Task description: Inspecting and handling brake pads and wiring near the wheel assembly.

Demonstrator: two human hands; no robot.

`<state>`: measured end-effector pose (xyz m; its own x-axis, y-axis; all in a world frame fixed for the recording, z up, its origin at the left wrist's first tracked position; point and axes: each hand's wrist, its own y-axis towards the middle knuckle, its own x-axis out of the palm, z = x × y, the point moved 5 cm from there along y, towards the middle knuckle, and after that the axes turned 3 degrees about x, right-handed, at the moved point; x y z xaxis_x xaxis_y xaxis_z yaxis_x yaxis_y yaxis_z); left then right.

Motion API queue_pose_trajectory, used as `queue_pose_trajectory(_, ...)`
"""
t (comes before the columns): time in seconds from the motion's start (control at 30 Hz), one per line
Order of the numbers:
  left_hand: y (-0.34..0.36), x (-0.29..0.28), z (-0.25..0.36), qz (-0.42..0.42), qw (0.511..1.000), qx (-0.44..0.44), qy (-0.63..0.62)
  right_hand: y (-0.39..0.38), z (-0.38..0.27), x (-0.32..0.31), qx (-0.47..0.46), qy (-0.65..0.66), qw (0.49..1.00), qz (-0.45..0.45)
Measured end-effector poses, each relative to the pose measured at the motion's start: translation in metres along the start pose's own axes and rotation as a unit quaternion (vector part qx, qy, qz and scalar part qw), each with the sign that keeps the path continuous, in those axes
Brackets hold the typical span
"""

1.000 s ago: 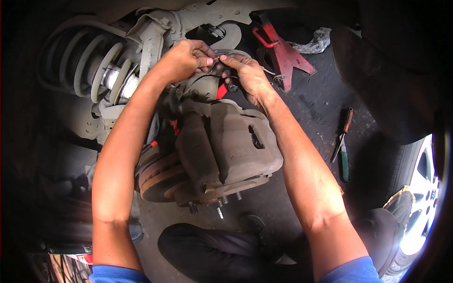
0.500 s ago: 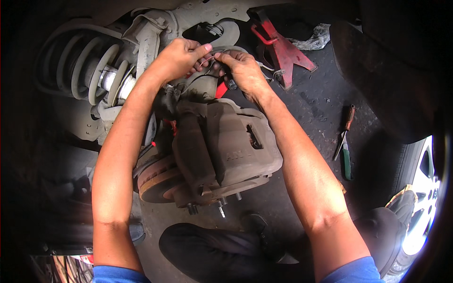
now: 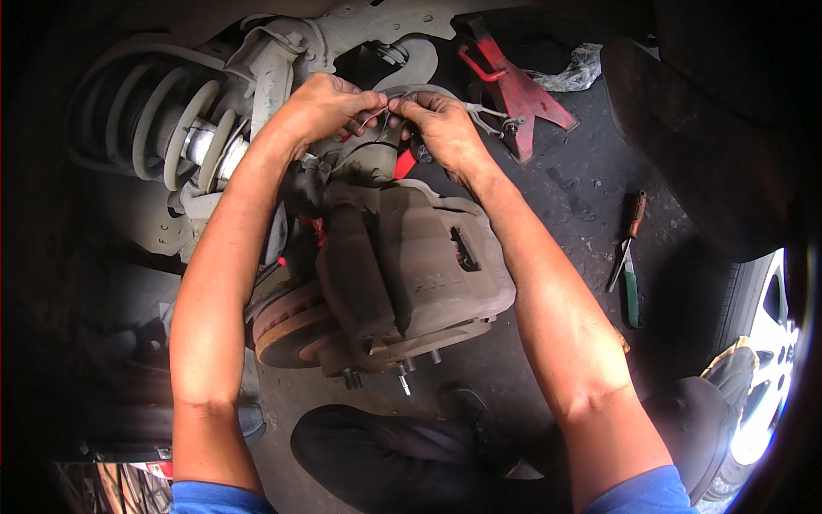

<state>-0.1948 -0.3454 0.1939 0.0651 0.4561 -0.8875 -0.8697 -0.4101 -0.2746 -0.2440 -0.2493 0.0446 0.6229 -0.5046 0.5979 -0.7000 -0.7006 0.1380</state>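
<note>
Beyond the brake caliper (image 3: 445, 291), my two hands meet with their fingertips almost touching. A thin reddish wire (image 3: 373, 117) runs at my left hand (image 3: 328, 107), pinched between thumb and fingers. My right hand (image 3: 443, 128) is also closed in a pinch close beside it, seemingly on the same wire; its fingers partly hide what they hold. A dark thin cable (image 3: 355, 151) curves below the hands. The caliper sits over the rusty brake disc (image 3: 291, 334), nearer to me than my hands, between my forearms.
A coil spring (image 3: 181, 133) with its shock absorber lies left. A red jack stand (image 3: 524, 103) stands at the far right by crumpled clear plastic (image 3: 578, 70). Pliers with one brown handle (image 3: 636, 214) and one green handle (image 3: 632, 300) lie on the floor. A wheel (image 3: 775, 377) is at right.
My left thumb has come down and closer to my right fingertips, and the wire's visible bend has shifted slightly. My forearms stay nearly in place.
</note>
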Motion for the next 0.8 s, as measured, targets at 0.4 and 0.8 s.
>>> queue_pose_trajectory(0.4,-0.004,0.0,-0.003,-0.017,0.999,-0.046,-0.022,0.002,0.001,0.0,-0.003,0.028,1.0,-0.001)
queue_pose_trajectory(0.8,0.005,-0.003,-0.006,-0.012,0.999,0.034,0.007,-0.006,-0.004,0.001,0.028,0.074,0.997,-0.017)
